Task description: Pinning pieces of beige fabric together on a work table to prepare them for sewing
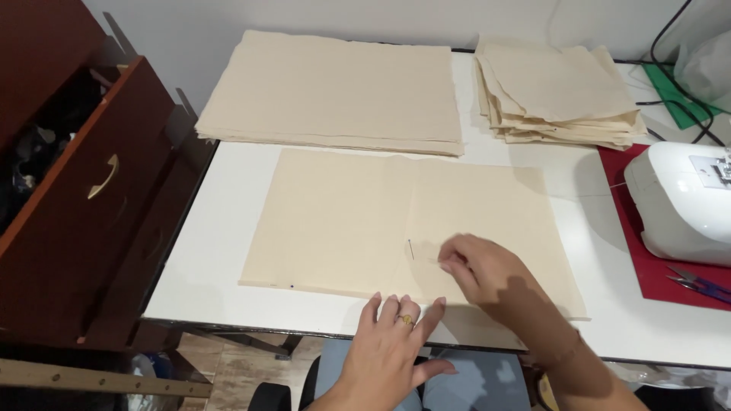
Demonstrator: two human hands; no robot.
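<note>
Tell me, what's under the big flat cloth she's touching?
The cloth lies on a white table. A pin sticks in it by the right hand; the left hand presses its near edge. Anything beneath it is hidden.

No packages, signs or screens in view; only a small, unreadable grey panel (pixel 713 169) on the sewing machine's front.

Two bare hands, near edge.
Left hand (pixel 392 342) lies flat, fingers spread; right hand (pixel 480 266) pinches, fingertips (pixel 449 265) pointing left.
</note>
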